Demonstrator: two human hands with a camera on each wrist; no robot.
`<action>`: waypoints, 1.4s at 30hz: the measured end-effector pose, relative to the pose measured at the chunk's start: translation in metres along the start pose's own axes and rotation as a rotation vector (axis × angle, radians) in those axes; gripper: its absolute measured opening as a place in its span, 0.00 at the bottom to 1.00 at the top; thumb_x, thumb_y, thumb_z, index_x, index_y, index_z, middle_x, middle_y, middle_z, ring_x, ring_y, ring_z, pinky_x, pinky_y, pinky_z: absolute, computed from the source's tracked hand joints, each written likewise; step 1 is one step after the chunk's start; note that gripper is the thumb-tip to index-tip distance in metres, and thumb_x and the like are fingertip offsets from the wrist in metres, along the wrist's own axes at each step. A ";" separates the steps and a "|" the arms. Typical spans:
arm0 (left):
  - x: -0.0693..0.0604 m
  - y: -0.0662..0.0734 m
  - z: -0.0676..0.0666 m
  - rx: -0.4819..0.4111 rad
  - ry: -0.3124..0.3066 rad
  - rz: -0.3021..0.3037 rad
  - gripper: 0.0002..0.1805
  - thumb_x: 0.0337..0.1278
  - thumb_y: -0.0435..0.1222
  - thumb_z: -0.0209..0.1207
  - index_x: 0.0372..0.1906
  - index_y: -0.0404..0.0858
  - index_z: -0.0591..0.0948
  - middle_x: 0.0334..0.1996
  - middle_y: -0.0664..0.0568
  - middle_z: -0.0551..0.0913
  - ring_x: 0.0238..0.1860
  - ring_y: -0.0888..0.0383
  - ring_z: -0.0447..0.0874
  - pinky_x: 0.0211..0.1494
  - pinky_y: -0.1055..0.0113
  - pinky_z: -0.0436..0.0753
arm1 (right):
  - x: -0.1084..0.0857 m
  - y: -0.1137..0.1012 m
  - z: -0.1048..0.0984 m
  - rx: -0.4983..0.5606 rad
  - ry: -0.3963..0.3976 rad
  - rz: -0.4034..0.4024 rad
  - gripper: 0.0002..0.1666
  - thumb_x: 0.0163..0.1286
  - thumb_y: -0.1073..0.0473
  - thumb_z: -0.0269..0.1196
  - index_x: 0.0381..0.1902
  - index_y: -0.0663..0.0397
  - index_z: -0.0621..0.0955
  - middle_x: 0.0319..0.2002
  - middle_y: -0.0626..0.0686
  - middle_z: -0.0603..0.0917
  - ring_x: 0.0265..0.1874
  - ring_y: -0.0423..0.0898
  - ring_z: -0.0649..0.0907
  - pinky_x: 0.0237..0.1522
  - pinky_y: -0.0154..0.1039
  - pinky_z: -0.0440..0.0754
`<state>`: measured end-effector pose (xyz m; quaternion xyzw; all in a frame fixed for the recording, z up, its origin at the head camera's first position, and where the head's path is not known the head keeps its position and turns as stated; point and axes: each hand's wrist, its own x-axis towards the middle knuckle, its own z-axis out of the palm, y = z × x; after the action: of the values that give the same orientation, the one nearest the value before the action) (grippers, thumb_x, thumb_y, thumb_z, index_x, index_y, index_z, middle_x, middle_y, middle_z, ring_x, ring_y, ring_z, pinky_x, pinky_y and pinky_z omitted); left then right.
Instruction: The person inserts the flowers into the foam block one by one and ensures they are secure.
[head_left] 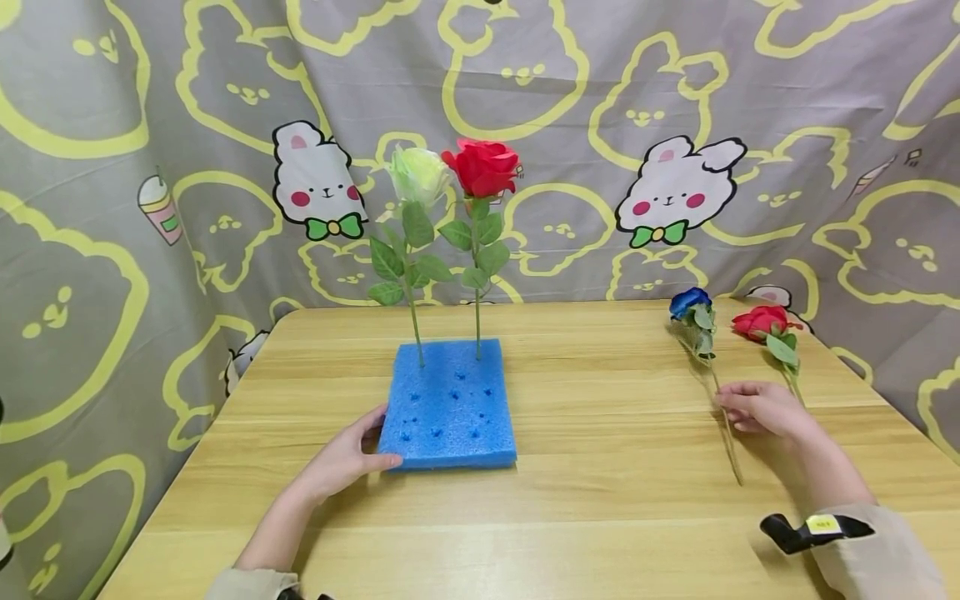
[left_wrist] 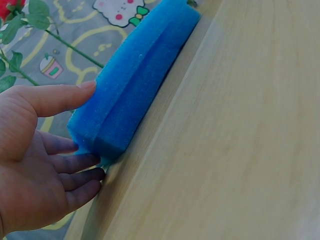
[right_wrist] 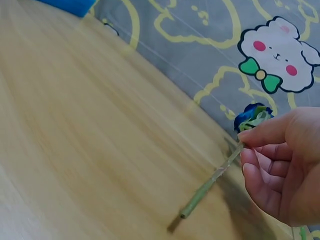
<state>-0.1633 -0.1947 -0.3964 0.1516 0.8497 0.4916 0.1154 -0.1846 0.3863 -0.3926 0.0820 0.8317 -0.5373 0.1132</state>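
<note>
A blue foam block (head_left: 450, 408) with several small holes in its top lies on the table. Two artificial roses stand upright in its back part, a pale green-white rose (head_left: 418, 177) and a red rose (head_left: 486, 168). My left hand (head_left: 348, 450) rests at the block's front left corner, thumb over the front edge and fairly straight fingers along the left side. On the right, my right hand (right_wrist: 280, 165) pinches the stem of a blue rose (head_left: 690, 304) between thumb and fingers. The stem's lower end (right_wrist: 185, 215) points toward the table's front.
Another red rose (head_left: 761, 322) lies at the table's right, beyond my right hand. A grey curtain (head_left: 570, 250) with yellow outlines and rabbit faces hangs behind the wooden table (head_left: 600, 508). A black strap (head_left: 813, 532) crosses my right sleeve.
</note>
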 end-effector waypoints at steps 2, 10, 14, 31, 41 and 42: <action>0.000 0.000 0.000 -0.001 0.001 0.000 0.47 0.51 0.40 0.66 0.69 0.25 0.53 0.64 0.31 0.61 0.63 0.38 0.60 0.63 0.44 0.60 | -0.001 -0.003 0.001 0.017 -0.005 -0.019 0.21 0.68 0.58 0.57 0.49 0.72 0.73 0.29 0.44 0.80 0.26 0.37 0.79 0.31 0.32 0.81; -0.001 -0.002 0.000 -0.009 0.001 -0.005 0.47 0.51 0.40 0.66 0.69 0.25 0.52 0.65 0.31 0.60 0.64 0.38 0.60 0.64 0.45 0.60 | -0.005 -0.014 0.007 0.142 -0.028 -0.138 0.05 0.69 0.62 0.55 0.40 0.58 0.76 0.30 0.46 0.79 0.28 0.37 0.79 0.32 0.32 0.81; -0.002 -0.001 0.000 -0.006 0.003 -0.009 0.47 0.51 0.40 0.66 0.69 0.25 0.52 0.65 0.32 0.61 0.64 0.38 0.60 0.63 0.45 0.60 | -0.008 -0.019 0.007 0.262 -0.061 -0.215 0.05 0.69 0.65 0.54 0.36 0.51 0.77 0.31 0.45 0.79 0.29 0.37 0.79 0.33 0.32 0.80; -0.003 -0.002 0.000 -0.014 0.008 -0.020 0.48 0.51 0.41 0.66 0.69 0.25 0.52 0.65 0.32 0.60 0.64 0.39 0.60 0.64 0.45 0.59 | -0.017 -0.046 0.019 0.284 -0.047 -0.359 0.03 0.69 0.65 0.55 0.35 0.53 0.76 0.31 0.45 0.81 0.31 0.38 0.81 0.33 0.31 0.80; -0.001 0.002 -0.001 -0.041 0.012 -0.005 0.47 0.51 0.38 0.65 0.69 0.25 0.51 0.66 0.31 0.58 0.64 0.36 0.59 0.63 0.45 0.60 | -0.021 -0.056 0.031 0.054 0.011 -0.400 0.04 0.70 0.63 0.54 0.36 0.59 0.74 0.31 0.43 0.81 0.30 0.38 0.80 0.32 0.31 0.80; 0.000 0.001 0.000 -0.047 0.012 -0.006 0.48 0.51 0.39 0.66 0.69 0.25 0.51 0.66 0.31 0.58 0.64 0.36 0.59 0.64 0.45 0.60 | -0.022 -0.058 0.032 0.029 0.020 -0.400 0.05 0.70 0.63 0.54 0.36 0.61 0.74 0.31 0.44 0.81 0.30 0.39 0.80 0.32 0.32 0.80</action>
<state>-0.1633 -0.1941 -0.3950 0.1435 0.8391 0.5120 0.1153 -0.1754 0.3335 -0.3488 -0.0779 0.8247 -0.5602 -0.0053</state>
